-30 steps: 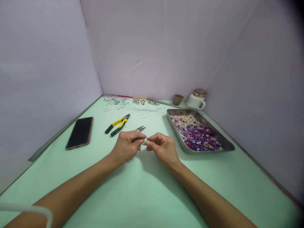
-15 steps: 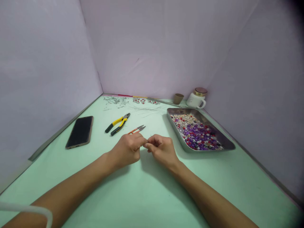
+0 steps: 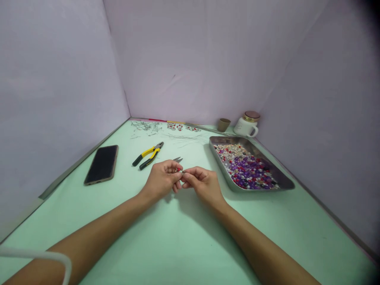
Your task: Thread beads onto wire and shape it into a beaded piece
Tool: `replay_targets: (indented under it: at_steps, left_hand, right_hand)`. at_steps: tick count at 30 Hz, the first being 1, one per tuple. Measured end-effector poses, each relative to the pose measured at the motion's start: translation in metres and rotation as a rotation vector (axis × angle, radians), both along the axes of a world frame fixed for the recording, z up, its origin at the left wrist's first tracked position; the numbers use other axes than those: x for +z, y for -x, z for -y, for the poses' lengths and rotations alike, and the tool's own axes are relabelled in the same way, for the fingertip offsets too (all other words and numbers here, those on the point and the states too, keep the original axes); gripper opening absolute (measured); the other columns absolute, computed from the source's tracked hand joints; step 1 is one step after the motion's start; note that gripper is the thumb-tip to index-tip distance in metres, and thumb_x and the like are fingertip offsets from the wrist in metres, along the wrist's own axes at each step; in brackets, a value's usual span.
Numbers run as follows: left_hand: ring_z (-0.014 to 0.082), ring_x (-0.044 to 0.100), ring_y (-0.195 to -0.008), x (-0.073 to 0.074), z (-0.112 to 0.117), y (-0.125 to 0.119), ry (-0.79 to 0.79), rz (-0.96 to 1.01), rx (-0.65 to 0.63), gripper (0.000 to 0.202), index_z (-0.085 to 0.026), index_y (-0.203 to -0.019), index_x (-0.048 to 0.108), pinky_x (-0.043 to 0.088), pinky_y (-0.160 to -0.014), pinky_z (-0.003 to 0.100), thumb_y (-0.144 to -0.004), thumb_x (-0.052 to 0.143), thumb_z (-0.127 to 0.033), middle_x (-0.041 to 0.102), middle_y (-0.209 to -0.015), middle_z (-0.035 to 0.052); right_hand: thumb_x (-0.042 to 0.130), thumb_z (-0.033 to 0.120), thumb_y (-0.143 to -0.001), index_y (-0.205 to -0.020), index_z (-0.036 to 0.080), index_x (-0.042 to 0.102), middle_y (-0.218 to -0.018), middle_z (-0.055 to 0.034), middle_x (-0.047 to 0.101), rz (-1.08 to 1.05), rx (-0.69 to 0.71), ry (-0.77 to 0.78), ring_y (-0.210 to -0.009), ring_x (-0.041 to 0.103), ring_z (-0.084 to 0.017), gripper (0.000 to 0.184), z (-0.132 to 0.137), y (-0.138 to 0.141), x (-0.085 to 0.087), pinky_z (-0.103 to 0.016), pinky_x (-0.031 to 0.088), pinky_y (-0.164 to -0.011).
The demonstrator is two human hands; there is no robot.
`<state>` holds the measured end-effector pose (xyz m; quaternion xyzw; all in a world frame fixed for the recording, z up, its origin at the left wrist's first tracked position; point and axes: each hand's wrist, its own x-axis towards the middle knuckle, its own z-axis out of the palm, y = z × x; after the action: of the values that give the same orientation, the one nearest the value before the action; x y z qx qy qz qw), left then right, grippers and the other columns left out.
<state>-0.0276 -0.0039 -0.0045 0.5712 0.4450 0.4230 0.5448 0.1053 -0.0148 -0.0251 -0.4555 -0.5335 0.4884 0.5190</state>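
Note:
My left hand is closed in a pinch around a small beaded piece, which shows a red bead and something pale. My right hand meets it fingertip to fingertip, its thumb and forefinger pinched at the piece's right side. What exactly sits between the right fingertips is too small to make out. Both hands are just above the green tabletop. Behind the left fingers, the blade tips of thread snips stick out; their handles are hidden. Pliers with yellow and black grips lie beyond the left hand.
A metal tray of mixed beads stands at right. Behind it are a white lidded mug and a small brown cup. Wire pieces and beaded pieces lie at the back. A phone rests at left.
My left hand has turned and its fingers have loosened from a tighter curl, bringing the red bead into sight. The snips' orange handles are now covered. The view has shifted slightly.

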Motion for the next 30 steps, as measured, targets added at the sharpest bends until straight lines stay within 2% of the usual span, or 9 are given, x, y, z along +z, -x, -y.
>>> replay_targets:
  at_steps: [3,7,10,16,22,26,28,30]
  left_hand:
    - [0.0115,0.053,-0.039,0.001,-0.001,0.000,0.070,0.064,0.020,0.012,-0.013,-0.075,0.047,0.045,-0.038,0.023,-0.066,0.054,-0.014,0.053,-0.045,-0.0033]
    - [0.0121,0.055,-0.043,0.000,0.000,0.001,0.068,0.093,-0.044,0.016,-0.012,-0.077,0.048,0.047,-0.040,0.024,-0.065,0.057,-0.016,0.054,-0.049,-0.0026]
    - [0.0123,0.056,-0.045,0.000,0.001,0.002,0.032,0.034,-0.066,0.019,-0.011,-0.081,0.051,0.046,-0.039,0.023,-0.066,0.058,-0.020,0.055,-0.054,-0.0013]
    - [0.0100,0.054,-0.044,0.000,0.000,0.002,-0.027,-0.103,-0.019,0.009,-0.012,-0.064,0.055,0.045,-0.040,0.020,-0.066,0.056,-0.021,0.056,-0.050,-0.0009]
    - [0.0107,0.054,-0.039,-0.006,-0.001,0.000,-0.003,-0.074,0.058,0.006,-0.014,-0.060,0.053,0.044,-0.037,0.020,-0.065,0.051,-0.017,0.055,-0.045,-0.0020]
    - [0.0119,0.054,-0.038,-0.004,-0.002,-0.002,0.049,-0.045,0.070,0.005,-0.015,-0.059,0.050,0.044,-0.035,0.021,-0.064,0.049,-0.017,0.055,-0.045,-0.0017]
    - [0.0124,0.054,-0.038,-0.002,-0.002,-0.003,0.086,-0.018,0.079,0.003,-0.015,-0.065,0.050,0.045,-0.036,0.022,-0.063,0.051,-0.017,0.056,-0.046,-0.0020]
    - [0.0130,0.055,-0.039,0.000,-0.002,-0.004,0.116,0.010,0.083,0.013,-0.015,-0.076,0.050,0.046,-0.037,0.024,-0.063,0.051,-0.016,0.056,-0.047,-0.0026]
  right_hand:
    - [0.059,0.027,-0.069,-0.073,0.014,0.062,-0.059,-0.0012,0.062,0.080,0.000,-0.066,-0.052,0.059,-0.012,0.013,0.002,-0.001,0.001,-0.024,0.050,-0.052]
    - [0.057,0.028,-0.071,-0.070,0.015,0.062,-0.058,-0.0023,0.062,0.203,-0.066,-0.147,-0.052,0.060,-0.014,0.014,0.005,0.000,-0.001,-0.024,0.049,-0.051]
    - [0.055,0.028,-0.073,-0.069,0.016,0.061,-0.057,-0.0025,0.061,0.306,-0.098,-0.210,-0.050,0.060,-0.014,0.015,0.005,0.000,-0.004,-0.023,0.046,-0.047]
    - [0.052,0.027,-0.075,-0.068,0.018,0.061,-0.058,-0.0030,0.063,0.504,-0.118,-0.281,-0.052,0.059,-0.014,0.015,0.005,0.000,-0.011,-0.023,0.044,-0.049]
    - [0.051,0.028,-0.074,-0.066,0.018,0.059,-0.057,-0.0024,0.062,0.485,-0.110,-0.244,-0.050,0.058,-0.014,0.015,0.004,0.003,-0.010,-0.024,0.044,-0.050]
    - [0.051,0.027,-0.074,-0.066,0.017,0.058,-0.056,-0.0019,0.061,0.443,-0.090,-0.225,-0.050,0.056,-0.013,0.014,0.003,0.002,-0.009,-0.023,0.042,-0.048]
    - [0.051,0.026,-0.073,-0.067,0.017,0.058,-0.056,-0.0017,0.060,0.418,-0.079,-0.221,-0.050,0.055,-0.013,0.013,0.003,0.001,-0.009,-0.022,0.042,-0.048]
    - [0.052,0.026,-0.073,-0.067,0.017,0.057,-0.055,-0.0011,0.059,0.406,-0.077,-0.218,-0.049,0.054,-0.012,0.013,0.002,0.001,-0.009,-0.022,0.041,-0.047]
